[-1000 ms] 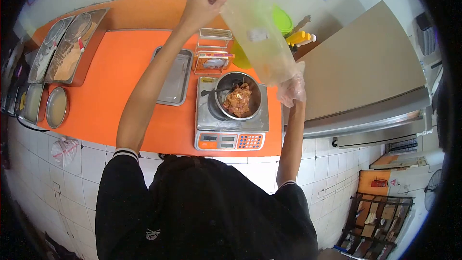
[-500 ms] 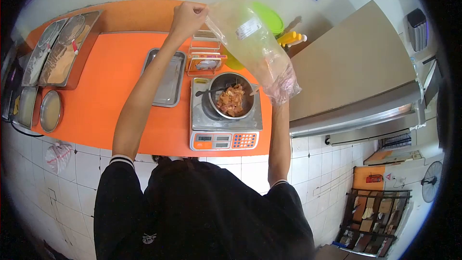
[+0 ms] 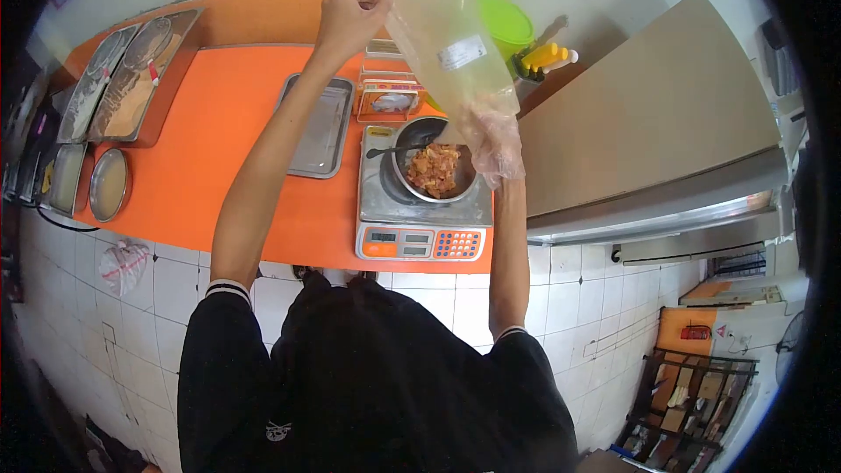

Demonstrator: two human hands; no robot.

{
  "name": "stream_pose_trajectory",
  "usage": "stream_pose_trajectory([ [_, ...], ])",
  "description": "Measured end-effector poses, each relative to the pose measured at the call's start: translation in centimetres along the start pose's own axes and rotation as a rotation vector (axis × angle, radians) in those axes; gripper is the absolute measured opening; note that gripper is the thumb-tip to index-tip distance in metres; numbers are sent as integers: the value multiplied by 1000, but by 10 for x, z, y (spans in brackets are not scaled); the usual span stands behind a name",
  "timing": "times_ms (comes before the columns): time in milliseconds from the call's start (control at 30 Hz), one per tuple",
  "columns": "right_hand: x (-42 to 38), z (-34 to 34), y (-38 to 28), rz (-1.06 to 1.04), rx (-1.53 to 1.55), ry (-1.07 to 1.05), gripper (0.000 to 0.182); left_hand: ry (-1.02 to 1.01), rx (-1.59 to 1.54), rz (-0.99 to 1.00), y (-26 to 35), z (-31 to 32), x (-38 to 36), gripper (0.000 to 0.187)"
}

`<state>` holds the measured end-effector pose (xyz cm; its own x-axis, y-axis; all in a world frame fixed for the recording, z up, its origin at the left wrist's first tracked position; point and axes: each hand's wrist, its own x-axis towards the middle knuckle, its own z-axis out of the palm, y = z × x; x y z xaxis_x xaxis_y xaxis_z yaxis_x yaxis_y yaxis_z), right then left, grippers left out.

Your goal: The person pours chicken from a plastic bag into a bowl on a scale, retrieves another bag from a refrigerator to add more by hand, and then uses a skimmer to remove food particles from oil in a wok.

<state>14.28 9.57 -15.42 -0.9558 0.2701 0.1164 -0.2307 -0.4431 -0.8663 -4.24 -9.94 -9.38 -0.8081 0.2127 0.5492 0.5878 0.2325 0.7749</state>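
Observation:
My left hand (image 3: pixel 357 16) is closed on the upper left edge of a clear plastic bag (image 3: pixel 429 44) with a white label (image 3: pixel 462 52). My right hand (image 3: pixel 492 136) is covered by clear plastic beside the bag's lower end; its fingers are too blurred by the plastic to make out. Just left of it, a steel bowl (image 3: pixel 401 177) holds pieces of orange-brown meat (image 3: pixel 434 169) and a dark-handled spoon (image 3: pixel 385 151). The bowl stands on a digital scale (image 3: pixel 377 201).
A metal tray (image 3: pixel 317 136) and a wire rack (image 3: pixel 385 96) lie behind my left forearm and the scale. Steel pans with flour (image 3: pixel 136 101) and a round bowl (image 3: pixel 109 186) are at the left. A large beige cabinet (image 3: pixel 648 105) borders the right side.
My right hand has moved left, closer to the bowl, and the bag hangs more upright. My left hand still grips the bag's edge. The view has shifted slightly.

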Motion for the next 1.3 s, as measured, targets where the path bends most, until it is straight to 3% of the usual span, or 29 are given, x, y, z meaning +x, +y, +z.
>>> stream_pose_trajectory([
  [200, -9, -15, 1, -27, 34, -5, 40, 37, 22, -20, -6, -5, -6, 24],
  [233, -17, 0, -6, -52, 32, 37, 28, 70, 19, -17, -9, -7, -6, 23],
  [333, -17, -33, -1, 82, -12, -42, 18, 114, -43, -54, -7, -26, -10, 24],
  [467, -45, -8, -33, 8, -667, 202, 14, 258, -40, -103, 16, -57, -8, 22],
  [500, -49, -7, -37, -171, -910, 238, 15, 265, -35, -112, 21, -60, -9, 21],
  [600, -59, -10, -10, -367, -1052, 321, 15, 300, -69, -82, 28, -64, -13, 21],
  [633, -45, -38, 30, -710, -1281, 176, 21, 307, -112, -39, 30, -59, -17, 21],
  [667, -55, -43, 44, -627, -1529, 33, 21, 317, -157, 10, 34, -54, -19, 22],
  [733, -50, -54, 60, -491, -1564, -72, 23, 370, -184, -4, 61, -43, -25, 22],
  [800, -43, -60, 68, -358, -1149, -9, 25, 391, -166, -17, 67, -45, -25, 22],
  [833, -51, -52, 58, -98, -956, 138, 27, 364, -136, -24, 61, -48, -24, 22],
  [967, -44, -78, 57, -77, -945, 191, 39, 301, -127, -57, 66, -50, -20, 20],
  [1033, -51, -61, 32, 47, -895, 268, 37, 274, -188, 5, 78, -50, -22, 20],
  [1300, -54, -55, -2, -79, -796, 331, 33, 141, -591, 91, 100, -37, -6, 18],
])
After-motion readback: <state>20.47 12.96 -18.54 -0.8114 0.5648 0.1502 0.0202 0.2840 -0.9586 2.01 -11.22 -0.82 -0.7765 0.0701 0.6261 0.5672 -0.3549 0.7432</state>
